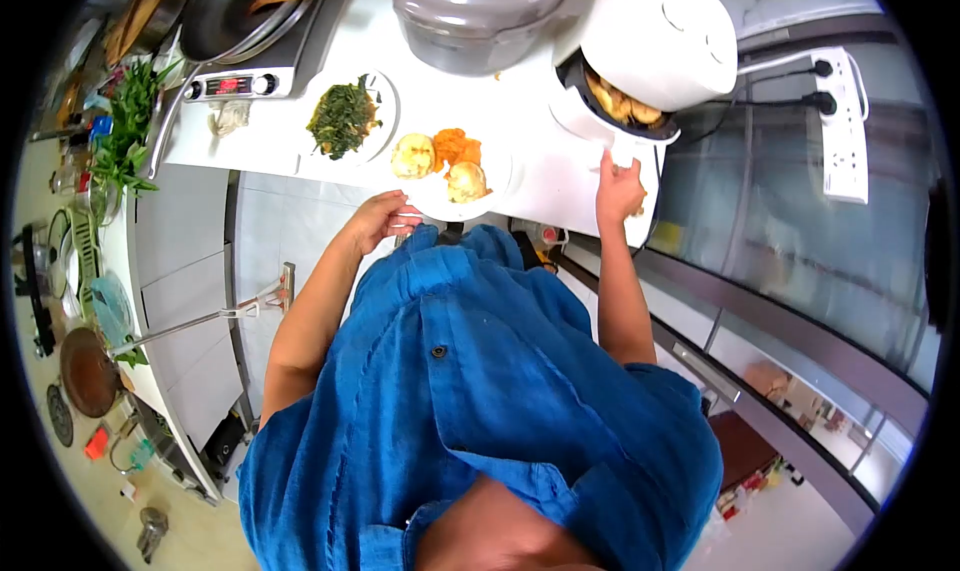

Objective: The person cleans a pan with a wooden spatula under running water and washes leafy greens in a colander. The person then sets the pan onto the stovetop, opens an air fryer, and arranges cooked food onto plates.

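My right hand (620, 189) is closed at the handle of the white air fryer's drawer (590, 121), which is pulled partly out with browned food pieces (622, 103) inside. At the counter's front edge, my left hand (383, 219) touches the near left rim of a white plate (508, 171); its fingers are slightly apart. On that plate lie two pale round food pieces, one at the left (413, 157) and one nearer me (466, 182), beside an orange mashed food (456, 148).
A plate of cooked greens (343, 119) stands left of my plate. Behind are a grey lidded pot (480, 21) and a pan (240, 16) on a cooktop. A white power strip (845, 126) lies at the right. Leafy vegetables (130, 121) are far left.
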Demonstrator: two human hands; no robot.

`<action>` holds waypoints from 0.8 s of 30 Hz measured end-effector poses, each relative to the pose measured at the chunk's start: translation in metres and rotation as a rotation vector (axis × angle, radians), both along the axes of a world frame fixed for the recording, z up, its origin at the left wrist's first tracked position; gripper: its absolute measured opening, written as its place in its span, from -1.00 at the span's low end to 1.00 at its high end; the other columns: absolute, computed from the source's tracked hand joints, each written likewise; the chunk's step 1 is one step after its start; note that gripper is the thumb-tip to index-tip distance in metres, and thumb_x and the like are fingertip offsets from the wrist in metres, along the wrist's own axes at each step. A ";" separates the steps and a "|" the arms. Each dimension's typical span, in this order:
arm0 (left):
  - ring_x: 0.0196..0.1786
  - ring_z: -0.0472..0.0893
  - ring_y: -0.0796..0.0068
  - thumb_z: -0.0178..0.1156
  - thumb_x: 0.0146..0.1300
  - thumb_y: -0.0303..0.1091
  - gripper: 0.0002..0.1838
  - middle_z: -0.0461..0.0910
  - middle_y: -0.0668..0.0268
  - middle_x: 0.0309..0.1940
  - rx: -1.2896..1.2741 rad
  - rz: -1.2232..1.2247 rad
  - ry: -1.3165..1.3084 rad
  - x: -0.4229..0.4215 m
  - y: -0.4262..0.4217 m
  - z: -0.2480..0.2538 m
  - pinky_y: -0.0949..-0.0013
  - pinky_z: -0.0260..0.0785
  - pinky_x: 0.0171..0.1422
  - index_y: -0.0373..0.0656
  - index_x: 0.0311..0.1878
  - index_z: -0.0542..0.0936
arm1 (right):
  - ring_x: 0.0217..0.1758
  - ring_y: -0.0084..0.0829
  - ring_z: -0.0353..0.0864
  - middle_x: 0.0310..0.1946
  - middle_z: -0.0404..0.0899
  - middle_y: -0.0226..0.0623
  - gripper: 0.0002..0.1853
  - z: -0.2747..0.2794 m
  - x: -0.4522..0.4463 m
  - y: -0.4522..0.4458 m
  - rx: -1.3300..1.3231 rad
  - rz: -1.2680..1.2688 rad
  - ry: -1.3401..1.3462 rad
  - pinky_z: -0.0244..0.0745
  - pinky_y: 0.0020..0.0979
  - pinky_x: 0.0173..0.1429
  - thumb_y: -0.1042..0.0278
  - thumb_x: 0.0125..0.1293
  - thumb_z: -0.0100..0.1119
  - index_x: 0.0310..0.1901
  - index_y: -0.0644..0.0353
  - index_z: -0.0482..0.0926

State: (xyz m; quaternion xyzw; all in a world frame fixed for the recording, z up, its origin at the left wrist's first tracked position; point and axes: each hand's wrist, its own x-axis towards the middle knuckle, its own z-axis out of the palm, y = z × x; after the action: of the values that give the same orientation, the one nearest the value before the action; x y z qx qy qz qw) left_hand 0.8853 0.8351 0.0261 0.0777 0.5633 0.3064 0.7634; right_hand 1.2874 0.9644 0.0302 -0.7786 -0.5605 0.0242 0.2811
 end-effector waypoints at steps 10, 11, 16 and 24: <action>-0.07 0.67 0.23 0.06 0.37 -0.33 -0.71 0.64 0.11 -0.16 -0.009 -0.061 0.035 0.008 0.010 0.007 0.29 0.58 -0.02 -0.20 0.08 0.34 | -0.49 -0.11 0.68 -0.58 0.64 -0.12 -0.43 0.025 -0.033 0.066 -0.120 -0.164 -0.135 0.56 -0.21 -0.34 -0.15 0.08 0.33 -0.12 0.24 0.55; -0.06 0.67 0.23 0.06 0.38 -0.32 -0.73 0.64 0.11 -0.16 -0.008 -0.068 0.031 0.008 0.011 0.007 0.29 0.57 -0.02 -0.20 0.06 0.36 | -0.47 -0.13 0.68 -0.57 0.64 -0.14 -0.43 0.028 -0.032 0.064 -0.122 -0.134 -0.092 0.56 -0.23 -0.33 -0.14 0.09 0.32 -0.09 0.23 0.54; -0.04 0.66 0.24 0.05 0.39 -0.27 -0.79 0.64 0.11 -0.16 -0.007 -0.078 0.008 0.010 0.011 0.005 0.29 0.55 0.01 -0.16 -0.02 0.41 | -0.40 -0.24 0.66 -0.48 0.65 -0.23 -0.45 0.019 0.000 0.039 -0.057 0.093 0.301 0.52 -0.29 -0.26 -0.02 0.16 0.30 0.06 0.18 0.46; -0.04 0.64 0.32 0.10 0.35 -0.23 -0.82 0.64 0.19 -0.18 0.000 -0.114 0.012 0.008 0.011 -0.009 0.28 0.50 0.07 -0.10 -0.11 0.45 | -0.32 -0.22 0.64 -0.32 0.62 -0.16 -0.73 -0.015 0.057 -0.051 0.030 -0.085 0.090 0.52 -0.26 -0.20 0.48 0.21 0.12 -0.03 0.19 0.53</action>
State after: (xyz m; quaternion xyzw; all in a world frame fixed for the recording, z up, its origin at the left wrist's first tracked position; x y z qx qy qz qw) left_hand 0.8933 0.8461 0.0174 0.1115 0.5625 0.2621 0.7761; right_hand 1.3443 0.9132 0.0148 -0.7955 -0.5142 0.0389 0.3183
